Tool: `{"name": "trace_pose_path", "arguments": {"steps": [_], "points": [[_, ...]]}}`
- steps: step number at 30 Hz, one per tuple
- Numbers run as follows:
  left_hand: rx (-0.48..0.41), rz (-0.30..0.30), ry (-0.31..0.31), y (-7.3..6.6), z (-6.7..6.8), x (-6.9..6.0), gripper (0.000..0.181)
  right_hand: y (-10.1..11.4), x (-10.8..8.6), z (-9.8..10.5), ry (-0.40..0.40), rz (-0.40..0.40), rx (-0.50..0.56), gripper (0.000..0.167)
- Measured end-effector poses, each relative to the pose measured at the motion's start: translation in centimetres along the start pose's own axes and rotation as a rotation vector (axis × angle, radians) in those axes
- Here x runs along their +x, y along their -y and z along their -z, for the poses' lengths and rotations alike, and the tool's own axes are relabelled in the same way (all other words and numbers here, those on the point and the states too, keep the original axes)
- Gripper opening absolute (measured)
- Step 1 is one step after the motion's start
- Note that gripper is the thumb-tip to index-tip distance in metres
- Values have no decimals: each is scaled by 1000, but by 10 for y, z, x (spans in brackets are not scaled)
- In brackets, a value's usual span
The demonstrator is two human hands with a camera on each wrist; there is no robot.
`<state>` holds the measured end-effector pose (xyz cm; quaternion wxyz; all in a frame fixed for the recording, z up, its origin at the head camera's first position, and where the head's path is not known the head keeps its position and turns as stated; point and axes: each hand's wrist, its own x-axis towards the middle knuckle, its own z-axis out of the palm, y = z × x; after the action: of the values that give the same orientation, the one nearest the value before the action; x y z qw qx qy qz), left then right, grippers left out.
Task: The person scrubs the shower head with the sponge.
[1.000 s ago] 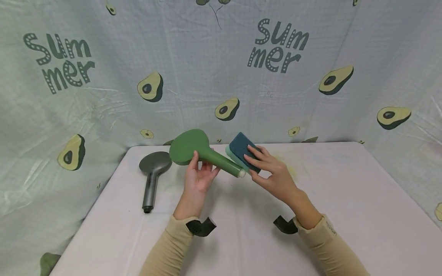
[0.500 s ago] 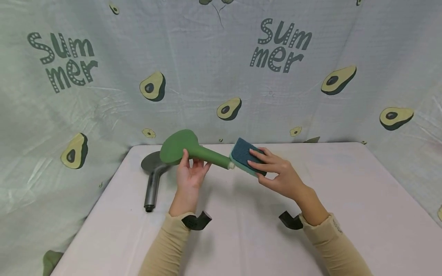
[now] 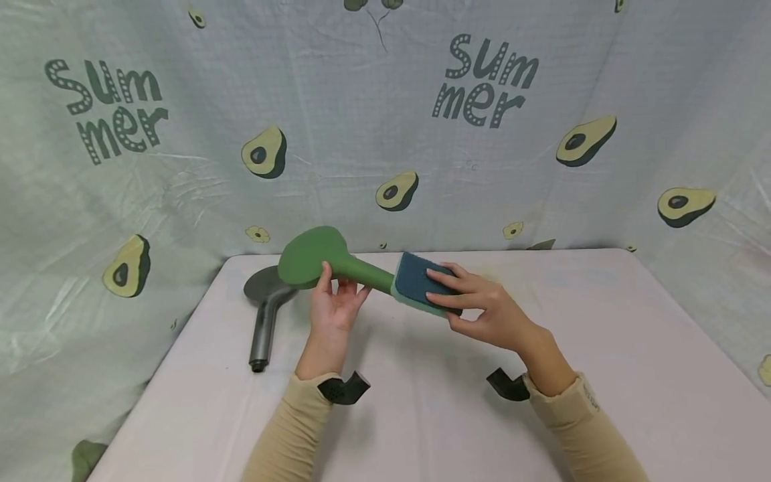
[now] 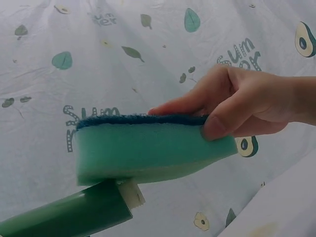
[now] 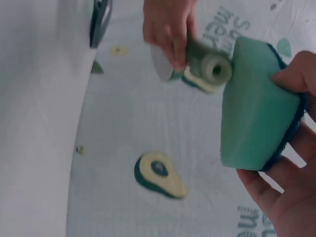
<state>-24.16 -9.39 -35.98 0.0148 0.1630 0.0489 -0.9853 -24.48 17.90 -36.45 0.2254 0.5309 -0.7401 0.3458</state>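
My left hand [image 3: 334, 308] grips a green shower head [image 3: 313, 258] near its neck, with the thumb on the side toward me and the handle pointing right. In my right hand [image 3: 484, 304] is a sponge [image 3: 421, 281] with a dark blue scouring layer and a light green foam side, pinched between thumb and fingers. The foam touches the handle's end, and in the head view the sponge hides that end. The left wrist view shows the handle's pale threaded tip [image 4: 131, 194] just below the foam. Both things are held above the table.
A dark grey shower head [image 3: 265, 314] lies on the white table [image 3: 415, 415] at the left, its head partly behind the green one. A curtain printed with avocados [image 3: 397, 191] stands behind the table. Each wrist wears a black camera mount [image 3: 345, 388].
The green shower head has shifted left and its handle is less steep. My right hand has lowered the sponge and brought it over the handle's end, covering the tip in the head view.
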Motion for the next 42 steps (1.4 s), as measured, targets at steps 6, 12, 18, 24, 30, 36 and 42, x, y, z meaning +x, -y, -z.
{"name": "trace_pose_path", "arguments": {"steps": [6, 12, 18, 24, 30, 36, 42], "points": [[21, 4, 11, 4, 1, -1, 38, 0, 2, -2, 35, 12, 45, 54], [72, -14, 15, 6, 4, -1, 41, 0, -1, -7, -20, -66, -34, 53], [114, 64, 66, 10, 10, 0, 32, 8, 5, -19, 26, 59, -44, 48], [340, 154, 183, 27, 17, -3, 22, 4, 4, -21, -30, -51, -16, 53], [425, 194, 209, 38, 19, -5, 18, 2, 3, -16, -23, -141, 8, 51], [288, 134, 160, 23, 12, -2, 24, 4, 5, -18, 23, 15, 51, 46], [258, 78, 95, 12, 6, 4, 40, 12, 8, -25, 38, 48, -15, 39]]}}
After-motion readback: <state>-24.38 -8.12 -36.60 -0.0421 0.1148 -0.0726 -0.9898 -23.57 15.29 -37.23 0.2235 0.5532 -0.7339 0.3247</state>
